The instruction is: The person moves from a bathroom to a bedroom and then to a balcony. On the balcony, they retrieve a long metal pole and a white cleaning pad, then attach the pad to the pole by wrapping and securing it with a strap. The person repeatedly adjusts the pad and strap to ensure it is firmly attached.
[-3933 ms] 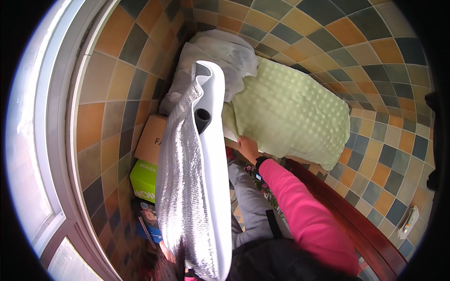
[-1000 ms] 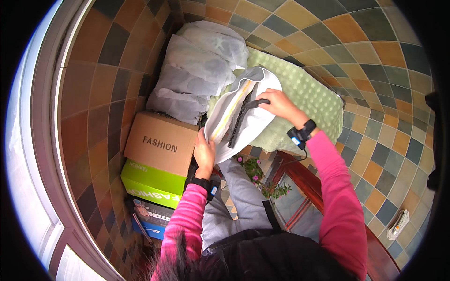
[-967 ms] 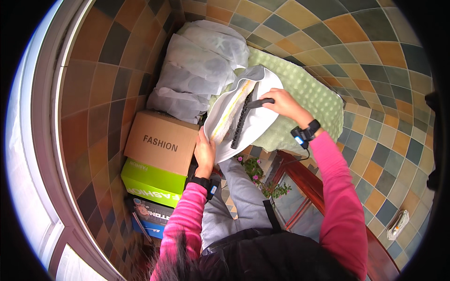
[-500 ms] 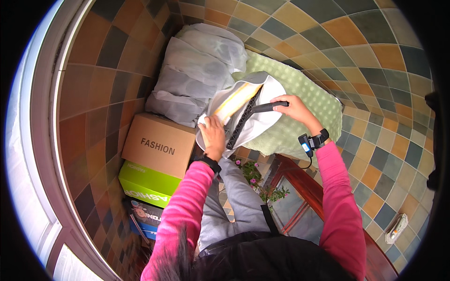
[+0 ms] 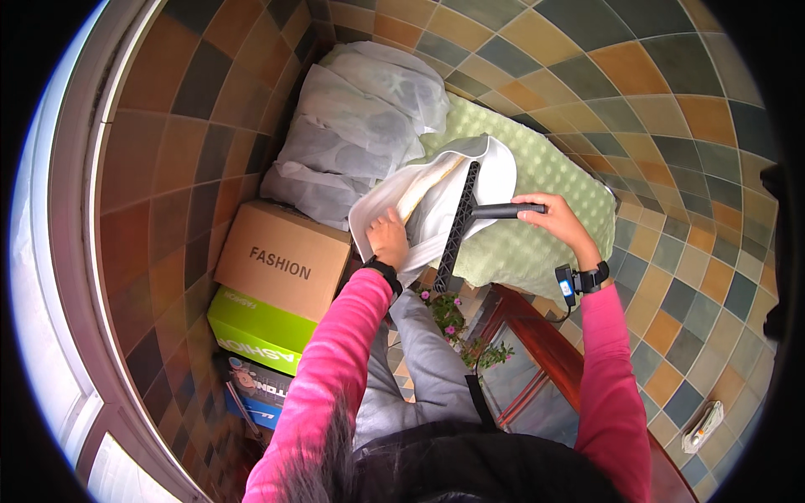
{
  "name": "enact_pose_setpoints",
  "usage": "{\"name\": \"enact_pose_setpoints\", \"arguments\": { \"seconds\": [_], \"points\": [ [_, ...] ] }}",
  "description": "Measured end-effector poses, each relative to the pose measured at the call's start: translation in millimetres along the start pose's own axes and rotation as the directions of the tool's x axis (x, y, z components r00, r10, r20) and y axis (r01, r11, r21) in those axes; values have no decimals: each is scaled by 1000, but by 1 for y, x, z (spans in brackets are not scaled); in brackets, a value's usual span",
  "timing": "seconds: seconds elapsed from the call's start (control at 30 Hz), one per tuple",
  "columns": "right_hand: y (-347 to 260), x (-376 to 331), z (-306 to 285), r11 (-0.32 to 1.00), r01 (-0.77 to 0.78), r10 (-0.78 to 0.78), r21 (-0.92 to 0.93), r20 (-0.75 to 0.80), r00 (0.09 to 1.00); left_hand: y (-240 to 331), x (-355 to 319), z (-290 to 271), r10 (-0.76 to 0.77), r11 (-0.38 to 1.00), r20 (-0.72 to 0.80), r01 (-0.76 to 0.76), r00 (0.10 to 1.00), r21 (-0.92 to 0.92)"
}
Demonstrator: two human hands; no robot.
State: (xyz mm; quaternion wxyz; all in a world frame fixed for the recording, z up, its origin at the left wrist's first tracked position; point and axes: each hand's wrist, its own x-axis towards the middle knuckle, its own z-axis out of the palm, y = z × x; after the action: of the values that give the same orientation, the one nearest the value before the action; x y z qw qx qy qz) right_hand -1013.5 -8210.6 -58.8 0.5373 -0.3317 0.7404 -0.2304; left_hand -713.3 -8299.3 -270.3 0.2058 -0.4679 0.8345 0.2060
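Observation:
Between both hands is a white cloth bag (image 5: 501, 172), its mouth spread open with a yellowish-edged strip (image 5: 425, 191) visible inside. My left hand (image 5: 387, 239) grips the bag's near left edge, partly tucked over the rim; its fingertips are only partly visible. With the fingers of my right hand (image 5: 555, 221) closed round its handle end, a black T-shaped tool (image 5: 498, 211) with a long lattice crossbar lies over the bag's opening. The crossbar slants across the white cloth, its lower end reaching past the bag's near edge.
Behind lie a pale green bumpy cushion (image 5: 579, 193) and a whitish translucent cover (image 5: 348, 126) over a bulky heap. Stacked boxes (image 5: 281, 260) stand left. A pink-flowered plant (image 5: 453, 323) and a red-framed glass piece (image 5: 537, 377) are close to my legs. Tiled walls surround this corner.
My right hand has drawn the T-shaped tool right and toward me, and the crossbar now stands farther out of the bag. My left hand has stayed on the bag's edge, shifting slightly.

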Motion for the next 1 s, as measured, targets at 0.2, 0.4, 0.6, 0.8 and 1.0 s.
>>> {"name": "enact_pose_setpoints", "arguments": {
  "seconds": [0.2, 0.4, 0.6, 0.8, 1.0],
  "points": [
    [-4, -17, -7, 990, -9, 13, 141, -33, 999, -9, 14, -9, 74, 997, 116, -73, 991, -14],
    [-5, -38, -17, 949, -18, 42, 314, -70, 997, -31, -49, -127, 39, 864, -141, -105, 989, -493],
    [0, -56, -12, 999, 32, -32, 11, 12, 999, -89, -171, -225, -142, 793, 46, 142, 989, -592],
    [10, -66, -5, 1000, 11, -12, 27, 28, 1000, -138, -264, -246, -354, 486, 190, 354, 916, -799],
    [10, -70, 3, 997, 39, -33, -73, 83, 996, -147, -296, -214, -540, 133, 105, 208, 835, -969]
  ]
}}
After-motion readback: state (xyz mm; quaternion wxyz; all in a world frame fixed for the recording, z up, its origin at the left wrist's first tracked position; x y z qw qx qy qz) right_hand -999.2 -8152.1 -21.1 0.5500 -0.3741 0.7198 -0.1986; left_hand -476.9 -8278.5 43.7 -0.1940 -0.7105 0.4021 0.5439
